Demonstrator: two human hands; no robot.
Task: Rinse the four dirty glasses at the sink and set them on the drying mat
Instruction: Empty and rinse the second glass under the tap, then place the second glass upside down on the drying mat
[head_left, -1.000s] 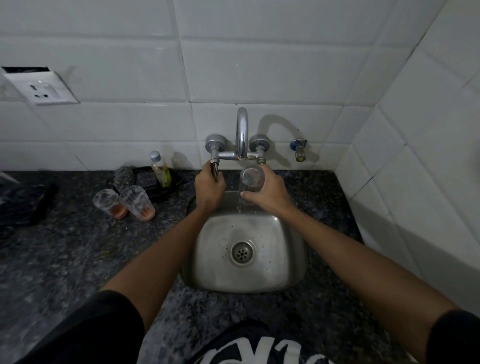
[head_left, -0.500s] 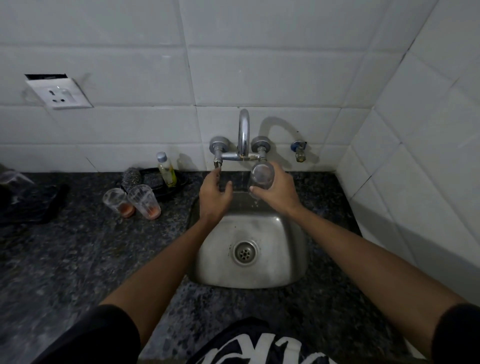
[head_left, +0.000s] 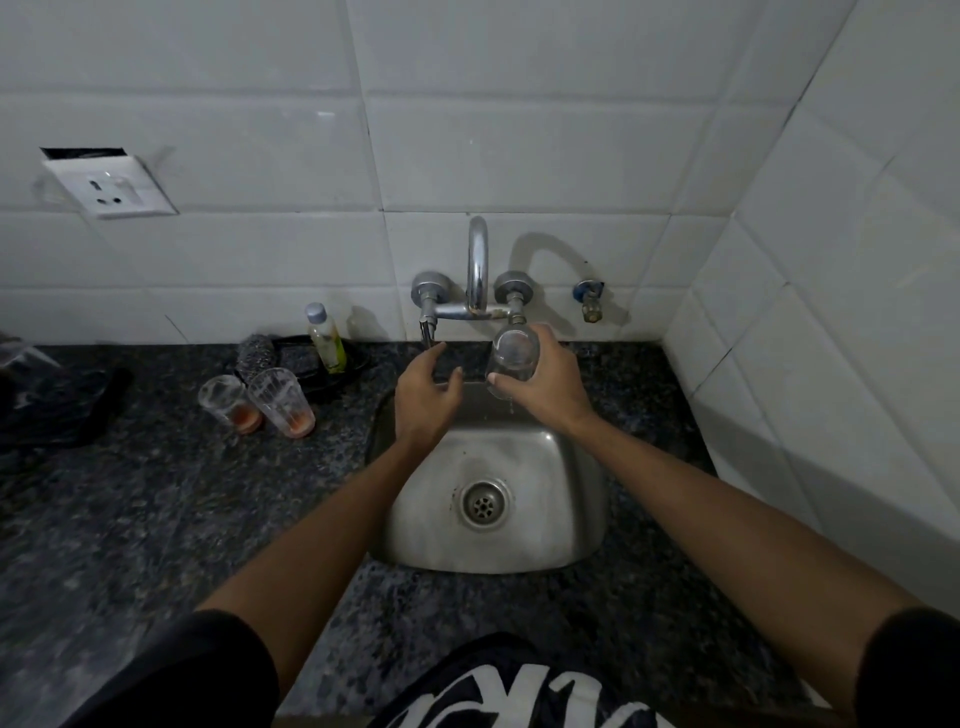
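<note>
Head view, looking down: the dark speckled counter (head_left: 130, 499) runs wall to wall, with the steel sink (head_left: 550, 525) set into it near the middle and the tap (head_left: 477, 270) on the tiled wall at the far side. No water stream is clear in the dim light, though a few drops seem to hang below the held glass.

The right hand (head_left: 550, 384) is wrapped around a clear glass (head_left: 511, 353), fingers and thumb closed on its body, holding it tilted over the far edge of the basin just under the spout. The left hand (head_left: 423, 395) holds nothing; its fingers are loosely spread and curved, hovering just below the left tap valve (head_left: 427, 291) and not touching it.

Two dirty glasses (head_left: 257, 402) with orange residue stand touching each other on the counter to the left of the sink, near a small bottle (head_left: 326, 338) and a scrubber (head_left: 255, 353). A dark shape at the far left edge may be the drying mat (head_left: 57, 410); I cannot tell for sure, nor whether a fourth glass sits there.

The risks, as I judge them: a wet glass gripped one-handed could slip and strike the steel basin or the tap body just beside its rim. Carrying it left to the mat means passing over the two standing glasses, which a forearm could knock over.
</note>
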